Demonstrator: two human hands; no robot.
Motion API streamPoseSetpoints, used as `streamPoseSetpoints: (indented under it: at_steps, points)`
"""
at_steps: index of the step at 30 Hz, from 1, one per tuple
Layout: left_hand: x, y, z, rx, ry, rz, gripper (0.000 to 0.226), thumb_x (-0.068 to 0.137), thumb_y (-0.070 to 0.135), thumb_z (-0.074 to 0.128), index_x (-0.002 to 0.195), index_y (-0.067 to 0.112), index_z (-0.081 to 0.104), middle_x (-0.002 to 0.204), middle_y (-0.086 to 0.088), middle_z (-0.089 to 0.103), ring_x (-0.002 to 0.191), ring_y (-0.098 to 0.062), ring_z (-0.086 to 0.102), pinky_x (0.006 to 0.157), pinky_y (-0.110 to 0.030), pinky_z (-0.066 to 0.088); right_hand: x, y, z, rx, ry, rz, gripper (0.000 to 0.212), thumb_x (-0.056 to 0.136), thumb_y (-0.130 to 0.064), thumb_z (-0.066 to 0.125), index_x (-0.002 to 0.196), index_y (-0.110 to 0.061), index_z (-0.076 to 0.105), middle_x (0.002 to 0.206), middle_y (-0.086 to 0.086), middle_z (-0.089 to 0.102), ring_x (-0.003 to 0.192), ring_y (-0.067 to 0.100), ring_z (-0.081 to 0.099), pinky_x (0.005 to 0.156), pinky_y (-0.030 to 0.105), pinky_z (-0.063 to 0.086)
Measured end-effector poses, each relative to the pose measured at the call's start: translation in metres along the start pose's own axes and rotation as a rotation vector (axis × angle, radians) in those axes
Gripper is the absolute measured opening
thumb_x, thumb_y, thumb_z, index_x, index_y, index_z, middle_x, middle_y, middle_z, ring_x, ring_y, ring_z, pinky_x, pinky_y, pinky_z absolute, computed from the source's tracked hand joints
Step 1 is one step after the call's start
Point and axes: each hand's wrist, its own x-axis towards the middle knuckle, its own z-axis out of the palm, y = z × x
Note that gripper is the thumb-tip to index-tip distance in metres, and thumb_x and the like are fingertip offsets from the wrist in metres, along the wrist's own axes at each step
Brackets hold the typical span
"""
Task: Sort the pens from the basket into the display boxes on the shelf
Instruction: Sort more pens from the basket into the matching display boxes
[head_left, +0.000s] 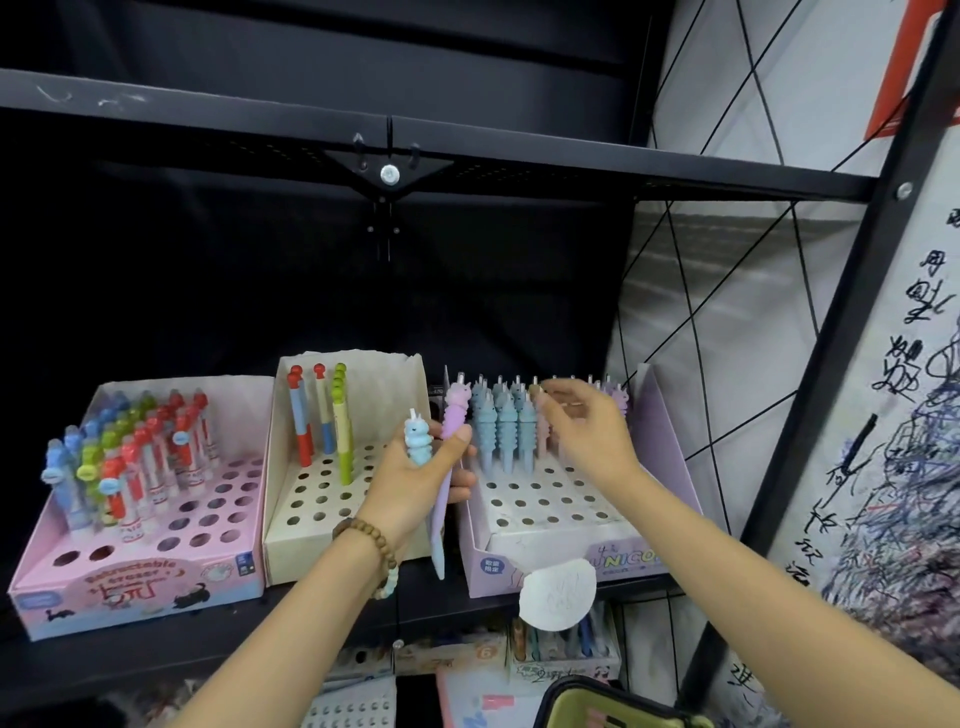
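Basket (613, 696) lowest | left hand (415, 483) grips two pens (457, 415) | right hand (587, 431) over unicorn box (660, 431) (grasp unclear)

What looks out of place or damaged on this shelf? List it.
The beige box in the middle has a ragged, torn top edge. A white round label hangs loose off the front of the unicorn box.
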Motion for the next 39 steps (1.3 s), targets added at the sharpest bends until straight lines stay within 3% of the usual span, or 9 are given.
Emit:
streamPoseSetpoints:
  at_steps: [5, 10, 14, 18, 22, 29, 33, 36, 39]
  points:
    - [-0.002, -0.004, 0.027, 0.087, -0.061, 0.038, 0.024, 0.082, 0.023, 0.070, 0.091, 0.011, 0.050, 0.074, -0.006, 0.067, 0.044, -0.006, 0.055, 0.043, -0.019, 0.047, -0.021, -0.037, -0.017, 0.296, -0.276, 0.252, 0.021, 0.091, -0.034, 0.059, 0.094, -0.015, 0.069, 0.084, -0.002, 0.069, 0.071, 0.009, 0.067, 0.064, 0.019, 0.056]
    - [-0.005, -0.009, 0.060, 0.120, -0.139, 0.033, 0.026, 0.081, 0.024, 0.072, 0.091, 0.013, 0.051, 0.065, 0.004, 0.067, 0.044, -0.006, 0.056, 0.042, -0.018, 0.045, -0.028, -0.034, -0.038, 0.365, -0.245, 0.326, 0.026, 0.088, -0.025, 0.065, 0.103, -0.004, 0.068, 0.090, 0.007, 0.068, 0.078, 0.012, 0.065, 0.067, 0.017, 0.055]
    - [0.000, -0.010, 0.068, 0.181, -0.162, -0.012, 0.025, 0.093, 0.036, 0.052, 0.094, 0.011, 0.055, 0.076, 0.000, 0.070, 0.042, -0.009, 0.056, 0.041, -0.020, 0.047, -0.015, -0.028, -0.072, 0.451, -0.147, 0.331, 0.023, 0.091, -0.022, 0.060, 0.108, -0.007, 0.066, 0.096, 0.009, 0.071, 0.088, 0.016, 0.069, 0.075, 0.020, 0.056]
    - [0.010, -0.013, 0.063, 0.192, -0.115, -0.081, 0.029, 0.096, 0.038, 0.044, 0.088, 0.012, 0.050, 0.059, 0.003, 0.052, 0.033, -0.004, 0.035, 0.033, -0.016, 0.031, 0.006, -0.020, -0.099, 0.346, 0.116, 0.214, 0.008, 0.085, -0.019, 0.068, 0.088, -0.012, 0.065, 0.081, 0.006, 0.071, 0.068, 0.007, 0.069, 0.061, 0.016, 0.054]
    - [0.017, -0.014, 0.061, 0.131, -0.153, -0.157, 0.029, 0.095, 0.041, 0.045, 0.087, 0.013, 0.046, 0.053, 0.007, 0.040, 0.033, -0.003, 0.027, 0.031, -0.014, 0.023, 0.016, -0.004, -0.097, 0.117, 0.203, 0.099, 0.018, 0.079, -0.013, 0.075, 0.078, -0.019, 0.058, 0.070, -0.002, 0.065, 0.054, 0.004, 0.063, 0.052, 0.016, 0.052]
    - [0.022, -0.017, 0.061, -0.151, -0.148, -0.286, 0.021, 0.102, 0.028, 0.034, 0.094, 0.012, 0.044, 0.062, 0.000, 0.038, 0.033, -0.004, 0.026, 0.031, -0.012, 0.018, 0.032, 0.005, -0.091, -0.083, 0.211, 0.045, 0.018, 0.079, -0.015, 0.075, 0.076, -0.020, 0.059, 0.075, 0.009, 0.064, 0.073, 0.034, 0.064, 0.076, 0.052, 0.055]
    - [0.024, -0.019, 0.062, -0.230, -0.122, -0.296, 0.018, 0.103, 0.023, 0.032, 0.093, 0.010, 0.039, 0.065, -0.003, 0.039, 0.032, -0.004, 0.028, 0.029, -0.012, 0.020, 0.039, 0.001, -0.095, -0.149, 0.203, 0.029, 0.017, 0.078, -0.015, 0.076, 0.076, -0.018, 0.060, 0.076, 0.015, 0.067, 0.069, 0.033, 0.066, 0.073, 0.042, 0.057]
    - [0.026, -0.021, 0.060, -0.288, -0.117, -0.309, 0.015, 0.102, 0.022, 0.033, 0.098, 0.010, 0.039, 0.066, -0.003, 0.041, 0.033, -0.005, 0.030, 0.029, -0.012, 0.022, 0.040, 0.003, -0.095, -0.123, 0.198, 0.021, 0.025, 0.079, -0.012, 0.075, 0.065, -0.025, 0.059, 0.064, 0.006, 0.066, 0.048, 0.009, 0.060, 0.061, 0.029, 0.055]
    - [0.029, -0.024, 0.058, -0.350, -0.113, -0.319, 0.014, 0.102, 0.020, 0.032, 0.098, 0.009, 0.040, 0.065, -0.004, 0.043, 0.034, -0.007, 0.032, 0.030, -0.013, 0.025, 0.038, 0.008, -0.094, -0.129, 0.181, 0.034, 0.022, 0.080, -0.010, 0.074, 0.064, -0.020, 0.062, 0.057, -0.002, 0.064, 0.041, 0.001, 0.056, 0.053, 0.018, 0.052]
